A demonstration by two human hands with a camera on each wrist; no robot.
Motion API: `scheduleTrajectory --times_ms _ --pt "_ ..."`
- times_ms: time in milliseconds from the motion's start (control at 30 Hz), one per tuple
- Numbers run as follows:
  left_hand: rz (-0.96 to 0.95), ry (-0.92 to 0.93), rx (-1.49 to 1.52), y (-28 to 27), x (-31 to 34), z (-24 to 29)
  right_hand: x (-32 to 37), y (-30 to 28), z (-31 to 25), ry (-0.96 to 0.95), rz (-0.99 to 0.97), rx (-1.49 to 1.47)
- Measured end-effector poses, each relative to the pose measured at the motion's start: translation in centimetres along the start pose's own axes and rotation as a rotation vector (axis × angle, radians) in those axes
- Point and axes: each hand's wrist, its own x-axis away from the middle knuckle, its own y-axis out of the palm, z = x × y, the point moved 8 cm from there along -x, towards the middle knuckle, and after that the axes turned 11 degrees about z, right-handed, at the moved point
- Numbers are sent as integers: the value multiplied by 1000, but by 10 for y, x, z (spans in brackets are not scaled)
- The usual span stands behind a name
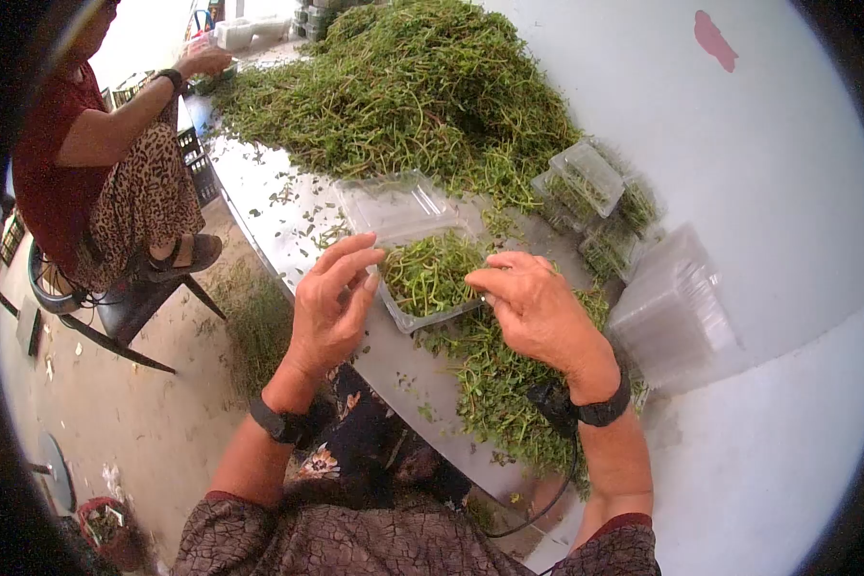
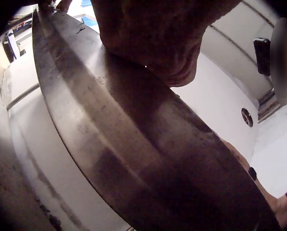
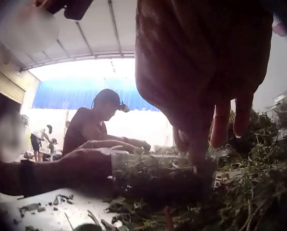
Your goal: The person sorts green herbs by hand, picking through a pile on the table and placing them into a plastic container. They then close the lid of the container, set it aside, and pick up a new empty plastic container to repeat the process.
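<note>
A clear plastic box [image 1: 411, 323] filled with green stems and leaves [image 1: 434, 273] stands near the table's edge, its lid [image 1: 394, 204] folded open at the back. Beside its left side is the left hand [image 1: 332, 305], fingers apart and slightly bent. The right hand [image 1: 547, 315] is over the box's right end, its fingertips at the greens. In the right wrist view, fingers of the right hand [image 3: 201, 62] point down at the box [image 3: 126, 168], and the left hand [image 3: 88, 161] lies along the far side. The left wrist view shows the left hand [image 2: 150, 38] above the table's underside [image 2: 114, 130].
A large heap of greens [image 1: 422, 86] covers the table's far part, with loose greens [image 1: 518, 394] right of the box. Filled boxes [image 1: 586, 182] and nested empty ones [image 1: 672, 307] stand by the wall. Another person [image 1: 106, 144] sits at left on a chair [image 1: 139, 307].
</note>
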Motion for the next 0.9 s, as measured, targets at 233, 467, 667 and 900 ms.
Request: scheduleTrajectory --times_ms 233,467,667,900 --pt "-1 -37 33 -1 1 -1 -13 -17 -8 32 105 -74" --pt "-31 32 0 0 0 0 -22 12 -14 -132 88 13" --pt "-59 -36 -26 1 -1 2 -20 27 9 -59 22 120" --pt "-11 -99 71 0 1 -6 -18 -23 0 -56 236 54"
